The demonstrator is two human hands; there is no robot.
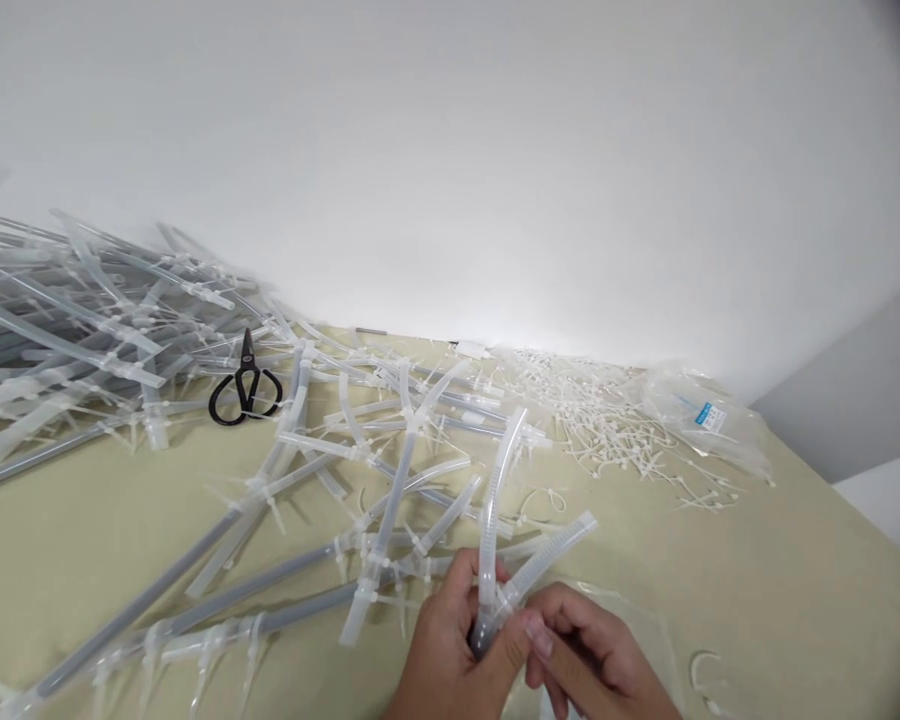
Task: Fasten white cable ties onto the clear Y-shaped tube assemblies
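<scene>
In the head view my left hand (454, 645) is wrapped around the base of a branched clear plastic tube (501, 500). Two ribbed, translucent arms spread up and to the right from its joint, which my fingers partly cover. Just right of that joint, my right hand (596, 650) is closed in a pinch, its thumb and fingertips against the left thumb. Whatever lies between those fingertips is hidden. Beyond the hands, several similar branched tubes (401, 475) with white cable ties around their joints lie across the table.
A large heap of tubes (67, 330) fills the left back, with black-handled scissors (246, 385) beside it. Loose white cable ties (607, 410) are scattered at the back right, next to a clear plastic bag (709, 420). Behind the table (810, 590) rises a white wall (495, 170).
</scene>
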